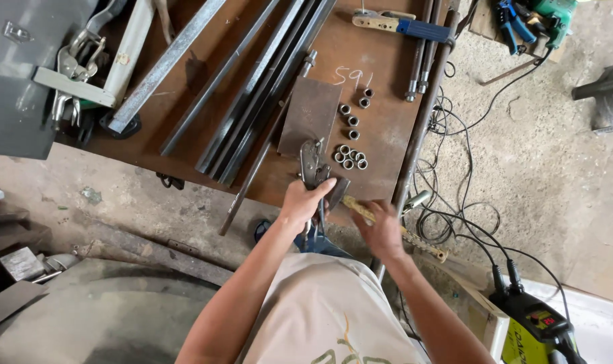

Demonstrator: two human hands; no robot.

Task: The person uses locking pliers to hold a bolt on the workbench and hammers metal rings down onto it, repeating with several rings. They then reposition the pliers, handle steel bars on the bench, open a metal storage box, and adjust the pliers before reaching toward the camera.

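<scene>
Lying along the rusty brown steel workbench [380, 135], long grey steel bars [252, 94] run left of a flat square steel plate [311, 114]. The left hand [304, 202] is closed around silver locking pliers [313, 168] at the bench's near edge, beside a cluster of short steel bushings [350, 158]. The right hand [382, 229] curls loosely about a worn yellowish folding ruler [414, 239], grip blurred.

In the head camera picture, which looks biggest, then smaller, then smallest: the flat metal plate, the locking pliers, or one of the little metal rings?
1. Flat metal plate: biggest.
2. Locking pliers, held in the left hand: smaller.
3. One little metal ring: smallest by far.
All lie on the same table, so nearness hardly matters.
</scene>
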